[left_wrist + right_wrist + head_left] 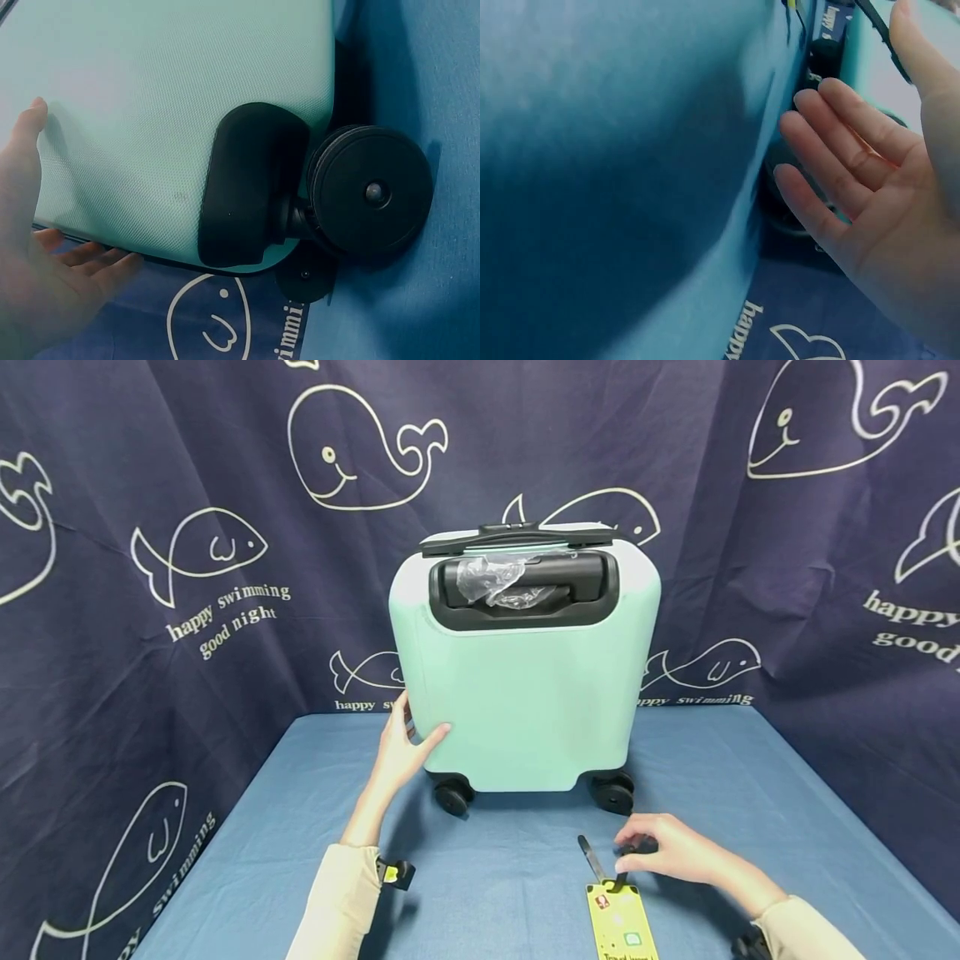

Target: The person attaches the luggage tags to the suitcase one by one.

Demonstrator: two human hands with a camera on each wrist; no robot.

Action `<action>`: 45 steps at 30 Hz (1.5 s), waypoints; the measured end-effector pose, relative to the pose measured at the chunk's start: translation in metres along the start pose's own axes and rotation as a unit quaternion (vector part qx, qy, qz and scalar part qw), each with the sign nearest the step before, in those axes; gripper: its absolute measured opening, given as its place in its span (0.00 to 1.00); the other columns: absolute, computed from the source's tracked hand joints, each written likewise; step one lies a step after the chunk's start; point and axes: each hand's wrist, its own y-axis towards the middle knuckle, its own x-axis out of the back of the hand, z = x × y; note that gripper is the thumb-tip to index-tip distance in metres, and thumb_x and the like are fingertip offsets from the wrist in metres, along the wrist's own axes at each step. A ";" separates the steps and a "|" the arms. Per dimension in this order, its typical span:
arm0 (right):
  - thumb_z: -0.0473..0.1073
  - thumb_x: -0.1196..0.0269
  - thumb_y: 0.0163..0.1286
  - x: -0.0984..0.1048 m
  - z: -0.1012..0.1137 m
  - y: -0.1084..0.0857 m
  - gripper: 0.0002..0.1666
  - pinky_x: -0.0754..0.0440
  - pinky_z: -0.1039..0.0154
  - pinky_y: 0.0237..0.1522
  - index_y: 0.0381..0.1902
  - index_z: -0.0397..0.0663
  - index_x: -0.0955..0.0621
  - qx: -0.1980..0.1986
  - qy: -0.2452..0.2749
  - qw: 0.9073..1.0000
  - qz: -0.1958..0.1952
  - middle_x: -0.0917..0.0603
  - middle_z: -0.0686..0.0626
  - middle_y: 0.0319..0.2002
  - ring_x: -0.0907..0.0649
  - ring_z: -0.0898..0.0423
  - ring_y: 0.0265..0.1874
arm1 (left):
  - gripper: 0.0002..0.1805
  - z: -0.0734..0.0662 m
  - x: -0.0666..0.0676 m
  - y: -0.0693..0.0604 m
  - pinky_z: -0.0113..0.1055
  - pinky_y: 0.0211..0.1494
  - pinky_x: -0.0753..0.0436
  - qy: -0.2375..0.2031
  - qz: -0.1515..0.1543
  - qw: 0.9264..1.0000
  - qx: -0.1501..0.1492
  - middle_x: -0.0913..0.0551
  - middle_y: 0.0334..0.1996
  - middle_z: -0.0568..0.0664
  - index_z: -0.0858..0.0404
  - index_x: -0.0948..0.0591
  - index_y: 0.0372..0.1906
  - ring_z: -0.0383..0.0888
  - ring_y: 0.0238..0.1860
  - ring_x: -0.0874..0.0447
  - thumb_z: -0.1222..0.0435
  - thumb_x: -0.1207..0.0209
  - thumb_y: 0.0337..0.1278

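A mint-green suitcase stands upright on its black wheels. My left hand grips its lower left edge, thumb on the front face and fingers round the side. In the left wrist view, this hand is at the suitcase shell, to the left of a black wheel. At the lower right, my right hand pinches the black strap of a yellow luggage tag; the strap's other end sticks up to the left. The right wrist view shows this hand with the strap by the thumb and the other fingers extended.
A blue cloth covers the table. Behind and beside it hangs a dark blue curtain with white whale and fish drawings. Clear plastic wrap covers part of the suitcase's recessed handle, below a black top handle.
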 end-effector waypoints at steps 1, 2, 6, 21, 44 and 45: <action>0.52 0.33 0.59 -0.001 0.000 0.001 0.16 0.20 0.66 0.34 0.38 0.47 0.17 0.002 0.011 1.000 0.008 0.17 0.55 0.33 0.20 0.67 0.33 | 0.49 0.000 0.000 0.000 0.50 0.66 0.31 -0.001 0.000 1.000 0.001 0.38 0.66 0.53 0.47 0.49 0.72 0.51 0.66 0.36 0.45 0.35 0.48; 0.51 0.33 0.59 -0.003 0.000 0.001 0.15 0.20 0.67 0.32 0.38 0.47 0.17 0.002 0.024 1.000 0.016 0.17 0.55 0.33 0.21 0.68 0.33 | 0.49 0.000 0.000 0.000 0.50 0.65 0.31 -0.003 0.000 1.000 0.002 0.37 0.66 0.53 0.47 0.49 0.72 0.51 0.66 0.35 0.45 0.35 0.48; 0.48 0.34 0.60 -0.009 -0.001 0.002 0.14 0.21 0.69 0.29 0.39 0.47 0.18 -0.013 0.077 0.996 0.054 0.17 0.53 0.33 0.22 0.71 0.32 | 0.48 0.000 0.001 0.000 0.50 0.64 0.28 -0.008 -0.006 1.000 0.007 0.35 0.64 0.53 0.47 0.46 0.71 0.51 0.64 0.33 0.46 0.34 0.46; 0.46 0.32 0.58 -0.022 0.000 -0.001 0.14 0.28 0.71 0.22 0.38 0.43 0.18 -0.125 0.182 0.970 0.104 0.18 0.57 0.27 0.26 0.69 0.22 | 0.43 -0.001 0.002 0.002 0.47 0.62 0.26 -0.033 -0.005 0.999 0.021 0.31 0.60 0.54 0.58 0.37 0.64 0.51 0.62 0.30 0.47 0.32 0.44; 0.44 0.34 0.60 -0.023 0.004 -0.003 0.11 0.32 0.72 0.21 0.36 0.43 0.18 -0.119 0.196 0.968 0.107 0.23 0.56 0.23 0.30 0.69 0.20 | 0.43 0.000 0.001 0.001 0.49 0.65 0.30 -0.036 -0.001 0.999 0.022 0.34 0.62 0.55 0.57 0.39 0.65 0.53 0.64 0.33 0.47 0.33 0.45; 0.44 0.34 0.60 -0.023 0.004 -0.003 0.11 0.32 0.72 0.21 0.36 0.43 0.18 -0.121 0.195 0.968 0.105 0.23 0.56 0.23 0.30 0.69 0.20 | 0.43 0.000 0.001 0.001 0.49 0.65 0.30 -0.035 -0.001 0.999 0.022 0.34 0.61 0.55 0.57 0.39 0.64 0.53 0.64 0.33 0.47 0.33 0.45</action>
